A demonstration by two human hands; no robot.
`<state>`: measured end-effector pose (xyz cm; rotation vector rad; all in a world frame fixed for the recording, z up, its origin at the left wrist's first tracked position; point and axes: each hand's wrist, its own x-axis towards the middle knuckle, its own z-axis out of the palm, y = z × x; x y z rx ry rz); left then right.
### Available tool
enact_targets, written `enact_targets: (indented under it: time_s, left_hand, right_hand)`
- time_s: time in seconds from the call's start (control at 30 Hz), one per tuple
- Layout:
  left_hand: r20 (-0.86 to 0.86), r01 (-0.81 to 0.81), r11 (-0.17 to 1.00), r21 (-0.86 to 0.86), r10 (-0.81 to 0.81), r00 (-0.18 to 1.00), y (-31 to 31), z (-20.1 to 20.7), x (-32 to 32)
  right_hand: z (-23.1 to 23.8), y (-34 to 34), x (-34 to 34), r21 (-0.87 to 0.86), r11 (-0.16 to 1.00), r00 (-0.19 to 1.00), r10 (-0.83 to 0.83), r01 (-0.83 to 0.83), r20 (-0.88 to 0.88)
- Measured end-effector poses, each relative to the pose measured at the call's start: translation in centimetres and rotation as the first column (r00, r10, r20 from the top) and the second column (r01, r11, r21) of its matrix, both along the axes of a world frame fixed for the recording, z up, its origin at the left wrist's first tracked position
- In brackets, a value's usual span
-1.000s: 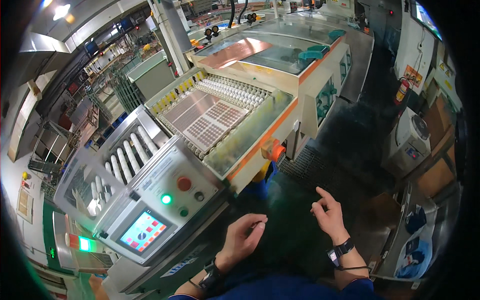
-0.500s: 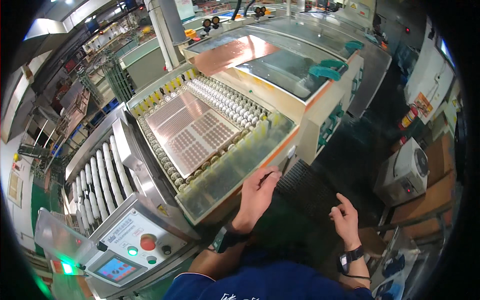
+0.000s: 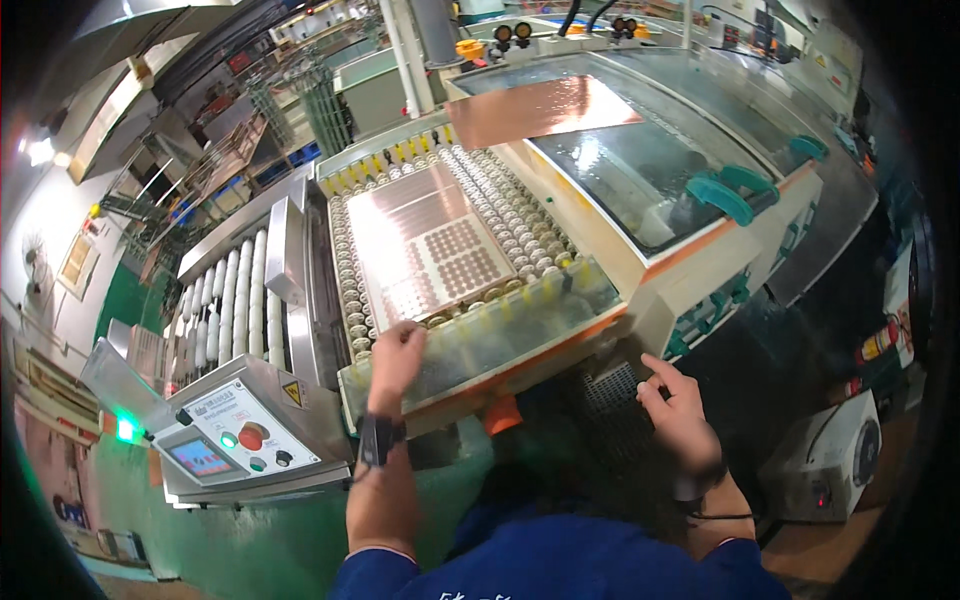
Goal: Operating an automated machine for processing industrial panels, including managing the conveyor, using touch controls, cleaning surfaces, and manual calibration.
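the left hand (image 3: 397, 348) reaches over the clear front guard (image 3: 500, 325) of the roller conveyor (image 3: 500, 205), fingers curled at the near edge of the copper panel (image 3: 425, 240) (whether its grip has closed on the edge cannot be told). the panel lies flat on the rollers. the right hand (image 3: 680, 405), its grip released and empty, hovers apart near the perforated grille (image 3: 610, 385). the control panel (image 3: 245, 440) sits to the left.

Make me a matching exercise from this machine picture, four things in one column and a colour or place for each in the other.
Things:
1. copper panel
2. lid handles
3. left hand
4. right hand

Descriptions:
A. teal, on the clear cover
B. over the perforated grille, holding nothing
C. lying on the roller conveyor
D. at the near edge of the roller bed

Pairs: 1-C, 2-A, 3-D, 4-B
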<state>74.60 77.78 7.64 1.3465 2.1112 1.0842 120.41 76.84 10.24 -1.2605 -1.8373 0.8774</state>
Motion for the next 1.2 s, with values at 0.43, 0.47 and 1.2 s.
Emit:
enact_targets:
  time_s: [0.43,0.47,1.2]
  left_hand:
    - [-0.278,-0.294,0.836,-0.464,0.178,0.944,14.0,-6.3,-9.8]
    - [-0.128,-0.217,0.838,-0.501,0.176,0.976,14.3,-6.6,-10.4]
    - [0.900,-0.321,0.866,0.382,-0.270,0.342,-2.3,11.3,7.2]
  right_hand:
    - [-2.4,5.9,-3.7,-0.057,0.998,0.998,0.023,-0.026,-0.050]
    - [-2.4,6.1,-4.0,-0.068,0.997,0.998,0.022,-0.026,-0.058]
    - [3.6,8.1,-11.7,-0.014,0.807,0.539,0.381,-0.590,-0.751]
